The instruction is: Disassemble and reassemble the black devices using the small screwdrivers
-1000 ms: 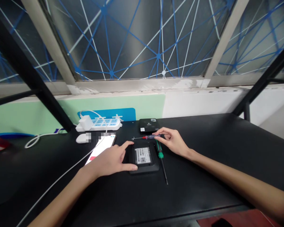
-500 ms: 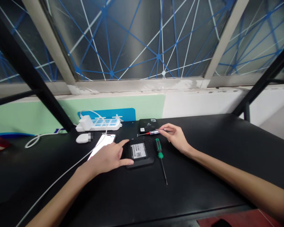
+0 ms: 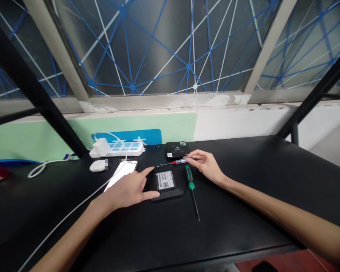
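A black square device (image 3: pixel 168 193) with a white label (image 3: pixel 165 180) lies on the black desk. My left hand (image 3: pixel 129 189) braces its left side, index finger at the far corner and thumb at the near one, the other fingers curled. My right hand (image 3: pixel 206 164) pinches a slim screwdriver (image 3: pixel 180 161) with a clear and red handle. Its thin shaft points left, with the tip by the device's far edge; a tiny light bit shows there, too small to name. Between the device and my right forearm lies a green and black screwdriver (image 3: pixel 190 180).
A second black box (image 3: pixel 176 149) sits behind the device. Left of it are a lit phone (image 3: pixel 120 173), a white rounded case (image 3: pixel 98 166) and a power strip (image 3: pixel 127 148) with a plugged-in charger (image 3: pixel 101 147). A white cable (image 3: pixel 82 206) crosses the desk's left side.
My right hand has shifted slightly left and nearer, bringing the slim screwdriver's tip close to the device's far edge. My left hand keeps its place on the device.
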### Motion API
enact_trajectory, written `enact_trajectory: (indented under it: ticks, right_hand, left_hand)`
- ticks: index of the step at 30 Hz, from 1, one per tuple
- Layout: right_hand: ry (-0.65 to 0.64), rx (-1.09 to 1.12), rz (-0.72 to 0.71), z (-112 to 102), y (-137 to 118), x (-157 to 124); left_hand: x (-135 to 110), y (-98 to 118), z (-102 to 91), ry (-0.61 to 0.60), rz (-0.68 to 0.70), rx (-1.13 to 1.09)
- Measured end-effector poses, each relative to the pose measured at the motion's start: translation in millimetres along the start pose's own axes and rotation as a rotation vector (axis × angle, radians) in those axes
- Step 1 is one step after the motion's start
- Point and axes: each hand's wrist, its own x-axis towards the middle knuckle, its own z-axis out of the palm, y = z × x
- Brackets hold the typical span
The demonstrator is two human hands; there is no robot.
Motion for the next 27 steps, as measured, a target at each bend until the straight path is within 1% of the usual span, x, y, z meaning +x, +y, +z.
enact_trajectory:
  ticks: [5, 9, 14, 21, 27]
  right_hand:
    - [-0.057, 0.045, -0.002, 3.4, 5.8, 0.6]
    - [-0.064, 0.044, 0.019, 3.3, 6.2, 1.2]
    - [-0.052, 0.016, 0.075, 3.7, -0.1, 1.2]
    - [-0.073, -0.005, 0.068, 3.7, -1.1, 4.0]
    - [-0.101, -0.004, 0.085, 2.5, 3.5, 6.2]
  left_hand:
    - [-0.2, 0.7, -0.3, -0.009, -0.004, -0.003]
    - [-1.1, 4.9, -2.5, -0.023, -0.011, -0.015]
    - [-1.1, 7.7, -2.8, -0.046, -0.020, -0.028]
    - [-0.2, 4.0, 2.9, -0.033, 0.005, -0.021]
    - [0.8, 5.8, 2.8, -0.026, 0.010, -0.003]
